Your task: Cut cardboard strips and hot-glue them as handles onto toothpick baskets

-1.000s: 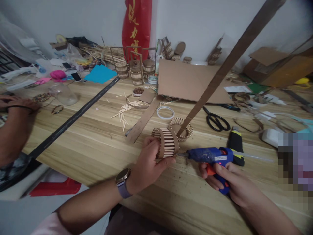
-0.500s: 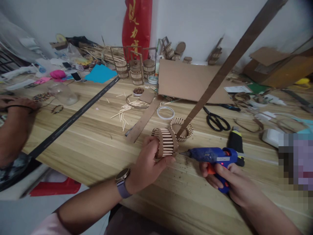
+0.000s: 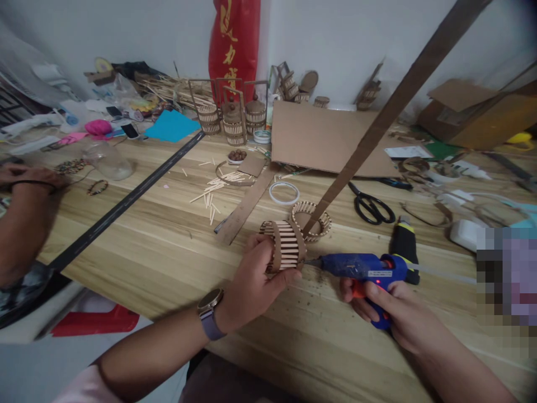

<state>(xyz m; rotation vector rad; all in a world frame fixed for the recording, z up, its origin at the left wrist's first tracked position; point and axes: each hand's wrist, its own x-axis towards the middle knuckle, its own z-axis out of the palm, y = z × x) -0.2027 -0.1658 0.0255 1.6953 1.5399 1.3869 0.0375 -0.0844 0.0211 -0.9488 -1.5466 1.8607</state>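
Observation:
My left hand (image 3: 260, 280) grips a small round basket (image 3: 288, 244) made of pale sticks and brown cardboard bands, tipped on its side. A long cardboard strip (image 3: 369, 131) rises from beside it, slanting up to the right. My right hand (image 3: 390, 305) is wrapped round a blue glue gun (image 3: 354, 265) with an orange trigger and a lit red light. The gun's nozzle tip meets the basket's lower right edge, close to my left thumb; whether they touch I cannot tell. Just behind lies a second stick ring (image 3: 321, 232) with a cardboard base.
Black scissors (image 3: 371, 204) and a black-and-yellow tool (image 3: 405, 246) lie at right. A white tape ring (image 3: 284, 193), loose sticks (image 3: 212, 196) and a cardboard sheet (image 3: 327, 140) are farther back. Finished baskets (image 3: 234, 126) stand behind. Another person's arm (image 3: 25, 224) rests at left.
The glue gun has moved slightly left, bringing its nozzle from just short of the basket up to its edge. My left hand and the basket have barely moved.

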